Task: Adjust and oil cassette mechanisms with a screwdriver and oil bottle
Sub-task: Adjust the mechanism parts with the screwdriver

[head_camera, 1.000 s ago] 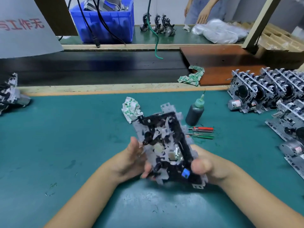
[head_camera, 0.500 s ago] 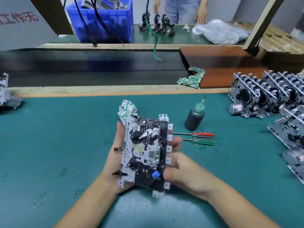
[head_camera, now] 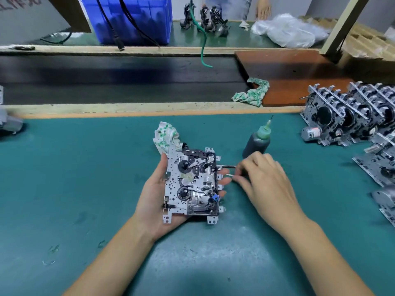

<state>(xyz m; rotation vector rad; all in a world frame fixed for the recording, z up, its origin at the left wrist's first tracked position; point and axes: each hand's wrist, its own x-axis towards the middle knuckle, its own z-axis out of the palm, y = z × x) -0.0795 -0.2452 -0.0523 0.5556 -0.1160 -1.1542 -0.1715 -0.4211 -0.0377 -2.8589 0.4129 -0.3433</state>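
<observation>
Your left hand [head_camera: 154,195] is palm-up with the cassette mechanism [head_camera: 192,184] lying flat in it, thumb along its left edge and fingertips poking out past its right edge, so it's cradled with curled fingers, face up toward you. Your right hand [head_camera: 265,184] sits just to the right of it, palm down over the screwdrivers [head_camera: 227,167]. A thin dark shaft sticks out from under your fingers toward the mechanism, and the fingers look curled onto a handle, but the handles are hidden under your hand, so I can't tell for sure how tight that grip is.

Just beyond your right hand the oil bottle [head_camera: 257,142] stands upright on the green surface [head_camera: 85,178], dark body, green cap, thin needle tip. Just beyond your left hand there's a crumpled white-and-green rag [head_camera: 165,135], touching the top corner of the mechanism.

Farther right of your right hand, a row of more mechanisms [head_camera: 350,118] stands on edge. Beyond everything, a second rag [head_camera: 252,92] sits by the dark conveyor belt [head_camera: 106,80], and a blue bin [head_camera: 136,18] is at the far back.
</observation>
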